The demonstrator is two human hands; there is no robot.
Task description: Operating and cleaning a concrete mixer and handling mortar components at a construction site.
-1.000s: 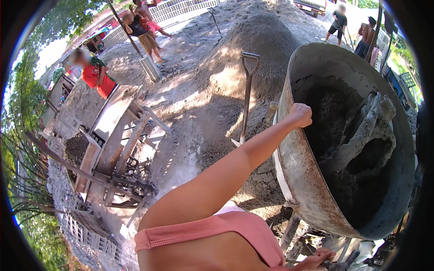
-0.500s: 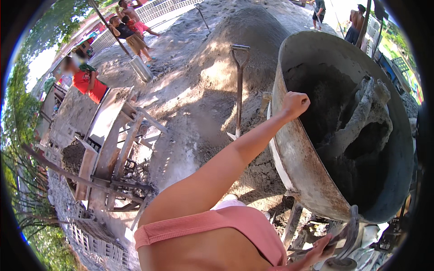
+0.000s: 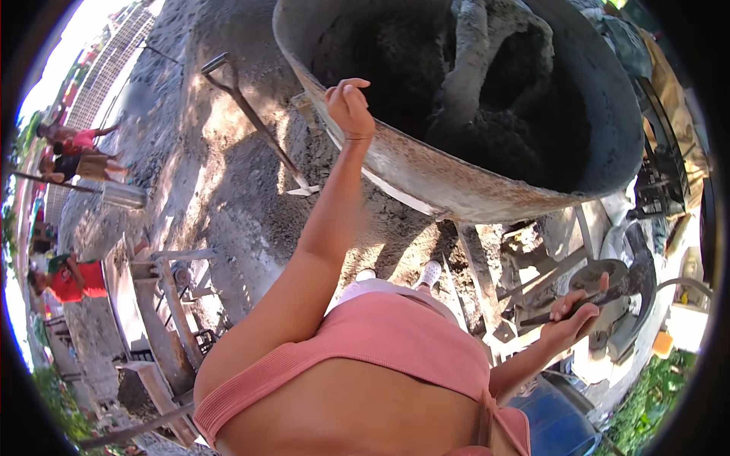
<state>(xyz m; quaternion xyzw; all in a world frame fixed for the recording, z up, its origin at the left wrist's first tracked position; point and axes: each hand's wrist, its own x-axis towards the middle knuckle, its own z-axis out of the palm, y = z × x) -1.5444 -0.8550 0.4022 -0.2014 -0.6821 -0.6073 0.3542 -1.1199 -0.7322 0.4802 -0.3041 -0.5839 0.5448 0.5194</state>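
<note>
Left hand (image 3: 351,114): at the near left edge of the mixer drum, fingers loosely bent, nothing visible inside them. From my remote station I cannot tell whether they press on the rim or lie just over it.

Right hand (image 3: 569,327): low on the right, below the drum, thumb and fingers to either side of a dark metal bar (image 3: 620,288). Whether it is clasped or only touched, I cannot tell.

Key relation, as I log it: the bar lies right at the right hand, its long axis slanting up to the right toward a curved metal piece (image 3: 646,262). The right hand is the nearer; the left is well apart from it.

Mixer drum (image 3: 433,171): large, rust-marked metal, ahead of both hands, mouth facing up and away from me. Inside: dark wet mix and a crusted mixing blade (image 3: 462,85).

Round metal disc (image 3: 601,272): just behind the right hand.

Shovel (image 3: 255,118): D-handled, left of the drum, leaning, pale blade end down at the ground.

Blue plastic container (image 3: 559,418): lower right.

Wooden stand (image 3: 169,304): left side.

Person in red (image 3: 82,281): beyond the stand, well apart.
</note>
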